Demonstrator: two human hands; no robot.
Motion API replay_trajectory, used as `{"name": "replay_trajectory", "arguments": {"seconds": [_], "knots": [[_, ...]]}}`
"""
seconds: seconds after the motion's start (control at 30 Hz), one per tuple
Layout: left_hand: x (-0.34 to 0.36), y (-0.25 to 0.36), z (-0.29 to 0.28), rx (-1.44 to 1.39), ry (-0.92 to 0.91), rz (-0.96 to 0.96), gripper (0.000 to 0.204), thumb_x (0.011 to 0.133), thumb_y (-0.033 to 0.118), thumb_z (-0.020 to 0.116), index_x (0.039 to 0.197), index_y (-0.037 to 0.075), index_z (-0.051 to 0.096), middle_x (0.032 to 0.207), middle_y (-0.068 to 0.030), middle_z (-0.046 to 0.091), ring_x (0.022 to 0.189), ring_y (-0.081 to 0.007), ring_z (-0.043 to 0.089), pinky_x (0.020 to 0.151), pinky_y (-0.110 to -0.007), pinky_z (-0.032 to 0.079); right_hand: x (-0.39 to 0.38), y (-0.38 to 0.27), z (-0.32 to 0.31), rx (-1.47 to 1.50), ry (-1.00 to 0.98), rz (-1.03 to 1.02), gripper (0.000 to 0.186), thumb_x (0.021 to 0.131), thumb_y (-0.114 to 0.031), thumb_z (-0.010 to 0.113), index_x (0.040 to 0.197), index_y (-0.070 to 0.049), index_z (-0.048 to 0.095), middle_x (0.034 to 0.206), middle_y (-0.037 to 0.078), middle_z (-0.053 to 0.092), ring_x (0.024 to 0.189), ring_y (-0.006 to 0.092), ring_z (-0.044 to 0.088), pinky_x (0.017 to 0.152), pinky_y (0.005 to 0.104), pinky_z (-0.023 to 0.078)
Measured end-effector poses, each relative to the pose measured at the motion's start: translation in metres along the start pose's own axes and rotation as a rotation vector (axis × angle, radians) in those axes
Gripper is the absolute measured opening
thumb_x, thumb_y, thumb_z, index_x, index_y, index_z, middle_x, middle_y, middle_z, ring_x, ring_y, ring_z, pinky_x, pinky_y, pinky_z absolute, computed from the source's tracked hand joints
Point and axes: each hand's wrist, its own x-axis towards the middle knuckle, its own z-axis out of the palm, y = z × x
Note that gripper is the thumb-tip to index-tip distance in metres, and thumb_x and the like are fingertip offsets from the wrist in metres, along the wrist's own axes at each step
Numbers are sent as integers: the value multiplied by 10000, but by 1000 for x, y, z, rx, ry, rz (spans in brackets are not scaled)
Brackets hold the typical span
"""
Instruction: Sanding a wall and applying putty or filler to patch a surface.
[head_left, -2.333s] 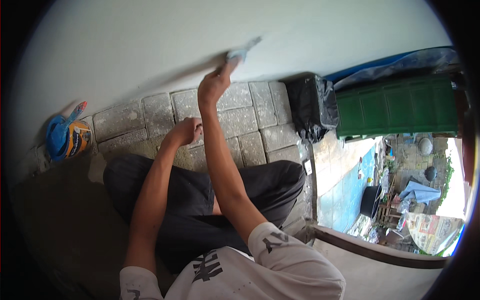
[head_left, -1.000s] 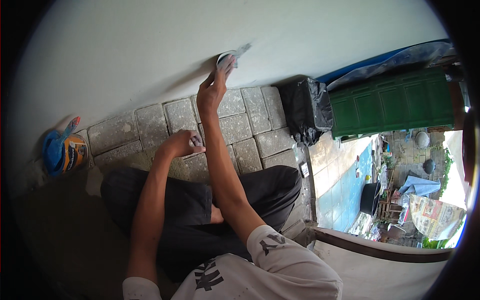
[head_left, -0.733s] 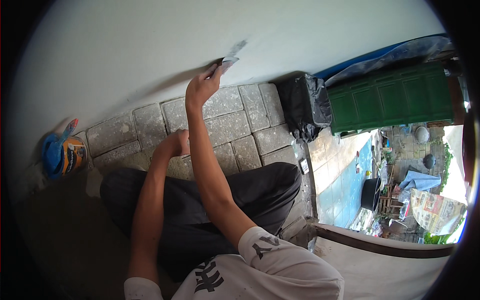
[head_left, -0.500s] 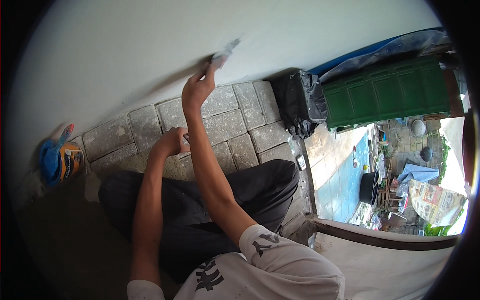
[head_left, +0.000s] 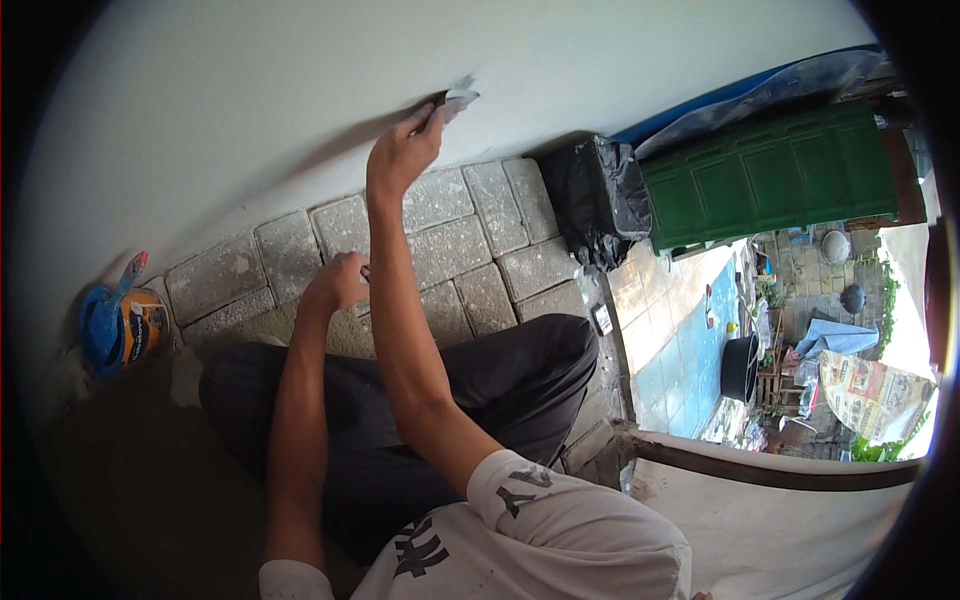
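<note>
My right hand (head_left: 402, 158) is raised to the pale wall (head_left: 250, 90), its fingers closed round a putty knife (head_left: 462, 96). The thin blade is at the wall, beside a small grey smear (head_left: 464, 82). Lower down, above the paving, my left hand (head_left: 338, 284) is curled closed. A small dark bit shows at its fingertips, partly behind my right forearm, and I cannot make out what it is. Both forearms reach over my crossed legs in dark trousers (head_left: 480, 375).
An orange tub (head_left: 146, 322) with a blue lining stands at the left by the wall, a red-tipped tool (head_left: 132, 272) upright in it. Grey paving blocks (head_left: 430, 245) run along the wall. To the right are a black plastic-wrapped box (head_left: 600, 195) and a green panelled cabinet (head_left: 775, 185).
My right hand has shifted slightly at the wall, and the putty knife has turned so its blade shows more clearly. My left hand has moved a little to the left.
</note>
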Motion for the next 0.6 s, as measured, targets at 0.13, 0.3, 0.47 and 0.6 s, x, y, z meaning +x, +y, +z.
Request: {"name": "replay_trajectory", "arguments": {"seconds": [0.13, 0.3, 0.47, 0.6], "knots": [[10, -3, 6, 17, 53, 85, 456, 764, 307, 734, 1055, -33, 644, 1073, -274, 658, 1028, -409, 637, 881, -462, 514, 11, 13, 14, -1, 24, -212, 347, 1041, -140, 403, 1206, 141, 523, 1167, 355, 589, 1062, 504, 551, 940, 440, 430], [1, 5, 2, 26, 33, -23, 460, 765, 329, 717, 1051, -26, 659, 1027, -272, 673, 1003, -401, 654, 860, -461, 523, 5, 7, 9, -29, 0, -64, 383, 1042, -149, 389, 1219, 174, 492, 1228, 378, 545, 1125, 515, 513, 984, 433, 408], [5, -10, 9, 42, -27, -84, 429, 762, 343, 710, 1017, -1, 687, 980, -252, 691, 948, -392, 674, 832, -454, 537, 7, 1, 11, 22, -33, -56, 400, 1034, -111, 384, 1322, 164, 423, 1343, 360, 472, 1236, 483, 475, 1038, 417, 394], [2, -12, 9, 127, -4, -176, 342, 758, 338, 718, 946, 53, 725, 932, -212, 708, 904, -373, 689, 814, -430, 551, 5, 2, 8, 9, -51, -28, 389, 1029, -96, 389, 1322, 158, 422, 1354, 357, 459, 1267, 469, 447, 1051, 419, 381]]}}
